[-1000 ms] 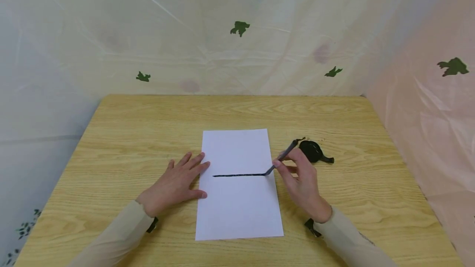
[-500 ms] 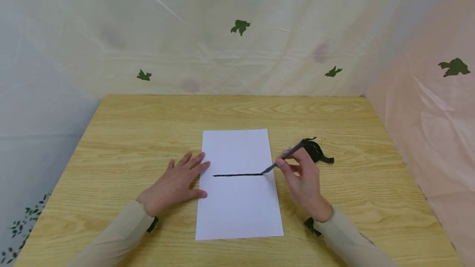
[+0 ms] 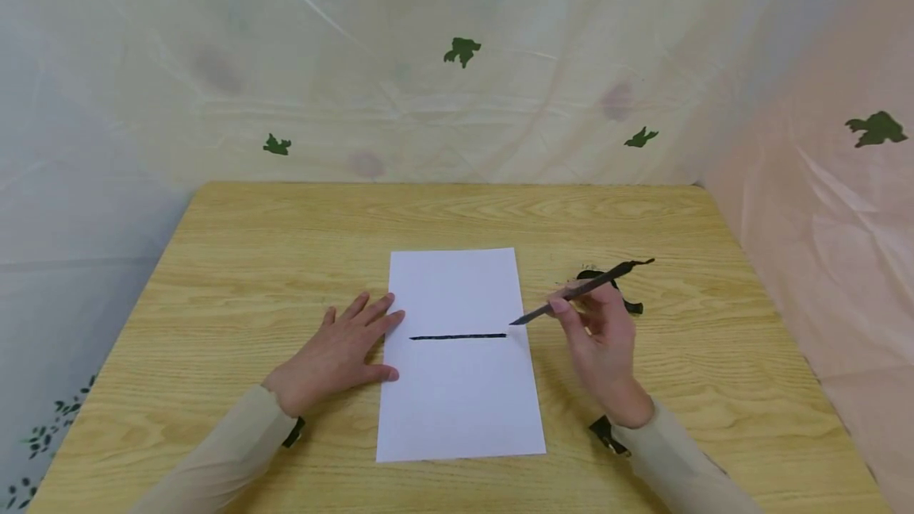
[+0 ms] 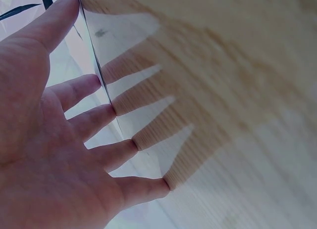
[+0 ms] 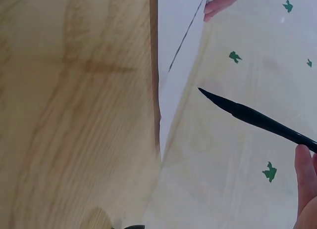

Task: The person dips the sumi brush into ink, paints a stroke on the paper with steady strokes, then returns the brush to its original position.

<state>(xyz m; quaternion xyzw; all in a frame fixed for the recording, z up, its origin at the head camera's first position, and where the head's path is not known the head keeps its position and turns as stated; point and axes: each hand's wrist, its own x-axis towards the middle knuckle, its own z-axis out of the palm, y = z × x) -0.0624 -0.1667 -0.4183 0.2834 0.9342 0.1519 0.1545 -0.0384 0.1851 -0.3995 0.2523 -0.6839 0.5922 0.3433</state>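
A white sheet of paper (image 3: 457,411) lies upright on the table, with one black horizontal stroke (image 3: 457,336) across its middle. My left hand (image 3: 336,359) rests with spread fingers on the sheet's left edge; the left wrist view shows its fingertips (image 4: 106,110) touching down. Between thumb and fingers, my right hand (image 3: 600,339) pinches a dark calligraphy brush (image 3: 589,285) held at a slant. In the right wrist view the black brush tip (image 5: 215,98) is apart from the paper. A small black ink dish (image 3: 632,307) with a handle is partly hidden behind the right hand.
The wood-grain table (image 3: 286,220) bears several dark specks near the dish. Pale fabric (image 3: 357,86) with green bird shapes hangs behind it, and pinkish fabric (image 3: 821,244) runs along the right side. Each wrist wears a black strap (image 3: 609,436).
The brush tip has lifted off the right end of the stroke. My right hand has shifted right, and the brush leans lower with its handle end farther right. The left hand stays put.
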